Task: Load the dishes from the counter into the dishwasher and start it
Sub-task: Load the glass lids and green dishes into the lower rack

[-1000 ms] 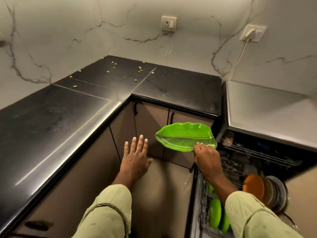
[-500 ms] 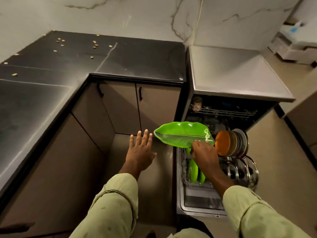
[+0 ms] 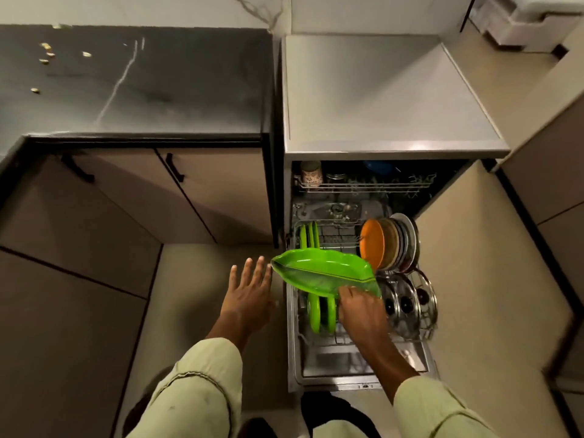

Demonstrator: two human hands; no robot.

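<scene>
I hold a green leaf-shaped plate (image 3: pixel 322 273) nearly flat over the pulled-out lower rack (image 3: pixel 341 340) of the open dishwasher (image 3: pixel 379 96). It sits just above two green plates (image 3: pixel 319 314) standing on edge.

To seat it well, I judge I should tip it upright and line its edge with a free gap beside those plates. Then I should lower it slowly, clear of the orange plate (image 3: pixel 372 245) behind.

My right hand (image 3: pixel 360 311) grips the plate's near end, fingers curled over the rim; the thumb is hidden. My left hand (image 3: pixel 249 295) hovers over the floor beside the plate's tip, fingers straight and slightly spread, holding nothing. I cannot tell whether a fingertip touches the plate.

Crumbs lie scattered on the dark counter (image 3: pixel 158 90) at left.
</scene>
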